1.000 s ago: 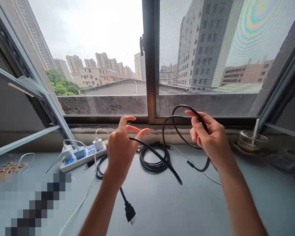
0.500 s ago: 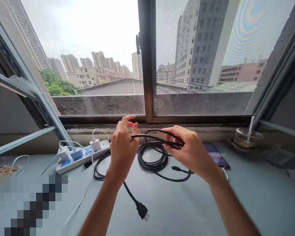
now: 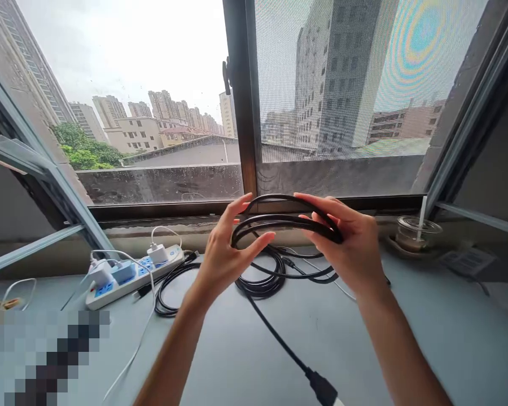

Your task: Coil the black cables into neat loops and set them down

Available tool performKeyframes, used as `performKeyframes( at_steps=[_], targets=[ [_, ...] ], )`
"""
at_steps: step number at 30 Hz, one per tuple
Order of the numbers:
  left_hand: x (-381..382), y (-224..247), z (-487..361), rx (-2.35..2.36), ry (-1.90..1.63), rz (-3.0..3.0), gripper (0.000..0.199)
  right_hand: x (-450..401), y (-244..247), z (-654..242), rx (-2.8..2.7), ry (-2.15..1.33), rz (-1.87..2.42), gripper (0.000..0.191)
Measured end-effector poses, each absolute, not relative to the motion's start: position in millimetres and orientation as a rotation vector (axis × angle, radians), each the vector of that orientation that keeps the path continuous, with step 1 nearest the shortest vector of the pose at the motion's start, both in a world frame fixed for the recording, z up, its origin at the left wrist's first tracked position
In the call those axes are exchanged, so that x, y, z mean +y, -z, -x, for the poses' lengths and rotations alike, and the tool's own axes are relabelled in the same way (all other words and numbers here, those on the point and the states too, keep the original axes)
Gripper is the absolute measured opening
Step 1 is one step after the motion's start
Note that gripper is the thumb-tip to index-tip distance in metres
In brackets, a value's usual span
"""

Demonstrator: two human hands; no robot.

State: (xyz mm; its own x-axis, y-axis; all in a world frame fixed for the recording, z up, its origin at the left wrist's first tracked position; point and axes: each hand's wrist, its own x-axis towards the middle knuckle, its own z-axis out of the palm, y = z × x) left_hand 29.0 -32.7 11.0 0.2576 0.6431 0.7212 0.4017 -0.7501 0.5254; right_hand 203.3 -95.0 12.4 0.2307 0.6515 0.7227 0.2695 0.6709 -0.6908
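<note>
Above the table, a loosely coiled black power cable [image 3: 279,221] spans the space between both hands. Its loops run through the crook of my left hand [image 3: 231,248], whose thumb points right and whose fingers curve around the outside. On the other side, my right hand [image 3: 342,231] holds the loops between thumb and fingers. One end hangs toward me and finishes in a black plug [image 3: 322,386] near the bottom edge. Below the hands, a second coiled black cable [image 3: 265,285] lies on the table, partly hidden. Another black cable coil [image 3: 163,301] is left of my left forearm.
A white power strip [image 3: 118,287] with white adapters stands at the left, and a white cord [image 3: 139,338] trails from it. At the back right sits a lidded plastic cup [image 3: 417,231] with a straw. A window frame [image 3: 248,175] rises behind the table.
My right hand has moved right and the loops between the hands have widened. My left thumb has swung out to the right. The hanging plug has shifted right and closer to me.
</note>
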Motion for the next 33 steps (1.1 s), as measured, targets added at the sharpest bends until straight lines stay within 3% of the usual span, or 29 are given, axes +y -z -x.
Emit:
performKeyframes(
  at_steps=[4, 8, 12, 17, 23, 27, 30, 33],
  targets=[
    [-26.1, 0.1, -42.4, 0.776, -1.503, -1.986, 0.019, -95.8, -12.7, -205.3, -1.287, -0.223, 0.736, 0.015],
    [-23.9, -4.0, -33.5, 0.708, -1.544, -1.661, 0.052, -87.5, -8.6, -213.6, -1.280, -0.114, 0.752, 0.023],
    [-29.9, -14.1, -21.7, 0.707, -1.719, -1.407, 0.051, -80.6, -4.3, -211.6, -1.506, -0.210, 0.936, 0.048],
    [-42.3, -12.6, -31.6, 0.710, -1.710, -1.358, 0.051, -90.3, -7.9, -199.2, -1.444, -0.548, 0.909, 0.041],
    [-36.5, 1.8, -48.1, 0.981, -1.311, -1.690, 0.037, -117.9, -16.2, -211.8, -1.272, -0.624, 0.747, 0.027],
    [-33.5, 13.8, -53.2, 1.002, -0.799, -1.730, 0.058, -127.7, -13.7, -207.9, -1.225, -0.448, 0.665, 0.013],
    [-38.3, 21.2, -56.9, 0.709, -0.304, -1.747, 0.069, -130.3, -9.5, -196.8, -1.251, -0.287, 0.646, 0.021],
    [-42.9, 27.4, -61.7, 0.550, -0.273, -1.697, 0.056, -131.1, -4.7, -189.7, -1.404, -0.168, 0.576, 0.030]
  ],
)
